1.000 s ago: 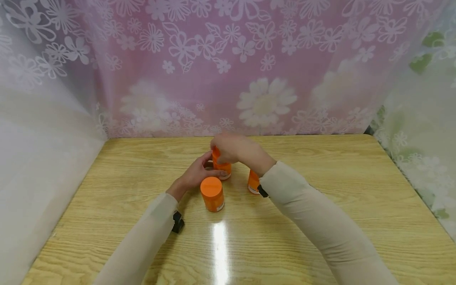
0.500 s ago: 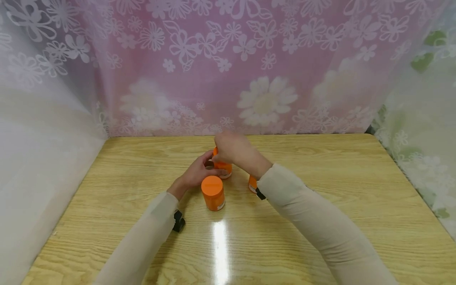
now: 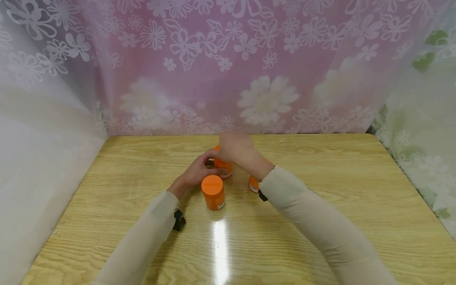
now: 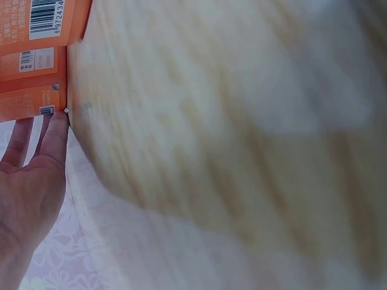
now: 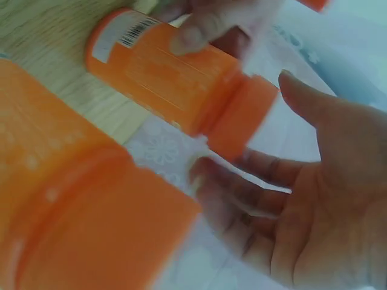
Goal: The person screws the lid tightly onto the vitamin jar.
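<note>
An orange jar (image 3: 223, 169) with a barcode label stands upright near the back middle of the table. My left hand (image 3: 196, 171) holds its lower body, thumb in front and fingers behind. At its top, my right hand (image 3: 236, 149) is curled about the orange lid (image 5: 243, 118); in the right wrist view the fingers (image 5: 266, 166) bend round it while the thumb lies at its upper edge. A second orange jar (image 3: 213, 194) stands just in front of the left hand. The third orange jar (image 3: 253, 184) is partly hidden by my right wrist.
The wood-grain table (image 3: 313, 237) carries the jars. A pink floral curtain (image 3: 199, 91) hangs along its back edge, close behind my right hand. Pale cloth hangs at both sides. Each wrist wears a small black device (image 3: 179, 220).
My right hand has turned at the lid and shifted slightly right, so its fingers show less. The left hand and all the jars stay nearly in place.
</note>
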A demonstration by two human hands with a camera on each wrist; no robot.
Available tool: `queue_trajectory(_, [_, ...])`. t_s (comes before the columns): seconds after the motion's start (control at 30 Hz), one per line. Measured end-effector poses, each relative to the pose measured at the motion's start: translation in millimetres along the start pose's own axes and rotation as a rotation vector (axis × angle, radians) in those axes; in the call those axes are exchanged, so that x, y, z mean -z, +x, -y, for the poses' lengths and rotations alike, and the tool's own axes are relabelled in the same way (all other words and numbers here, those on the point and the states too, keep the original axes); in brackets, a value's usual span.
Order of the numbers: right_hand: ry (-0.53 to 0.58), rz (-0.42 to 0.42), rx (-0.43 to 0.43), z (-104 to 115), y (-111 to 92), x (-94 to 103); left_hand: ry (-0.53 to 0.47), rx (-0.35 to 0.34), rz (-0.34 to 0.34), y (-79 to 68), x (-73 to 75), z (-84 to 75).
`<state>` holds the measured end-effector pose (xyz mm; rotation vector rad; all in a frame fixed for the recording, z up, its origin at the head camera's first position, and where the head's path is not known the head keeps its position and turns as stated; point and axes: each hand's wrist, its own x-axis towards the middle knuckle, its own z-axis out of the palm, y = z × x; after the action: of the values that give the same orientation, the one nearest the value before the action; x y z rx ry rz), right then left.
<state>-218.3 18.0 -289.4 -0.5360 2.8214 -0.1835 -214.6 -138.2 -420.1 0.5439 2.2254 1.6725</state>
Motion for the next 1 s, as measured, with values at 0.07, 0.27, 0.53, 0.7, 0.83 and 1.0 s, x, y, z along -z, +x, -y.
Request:
queue_trajectory(0.07, [0.010, 0.031, 0.081, -5.5, 1.0, 4.8, 0.005, 0.001, -0.002, 0.2, -0.1, 0.2])
queue_trajectory(0.27, [-0.090, 0.200, 0.461, -15.9, 4.0, 21.6, 0.041, 0.007, -0.012, 1.5, 0.8, 0.7])
queue_trajectory(0.53, [-0.098, 0.256, 0.464, -12.0, 3.0, 20.7, 0.032, 0.027, -0.002, 2.5, 1.3, -1.1])
queue_trajectory(0.7, [-0.103, 0.228, 0.414, -8.4, 2.4, 17.4, 0.019, 0.040, 0.005, -2.3, -0.2, -15.1])
queue_trajectory(0.83, [-0.108, 0.203, 0.380, -5.7, 3.1, 15.8, 0.014, 0.018, 0.004, -5.5, -1.8, -21.8])
queue_trajectory(1.0, [-0.118, 0.152, 0.347, -1.3, 2.0, 13.0, 0.023, -0.003, -0.020, 0.6, -1.8, -5.0])
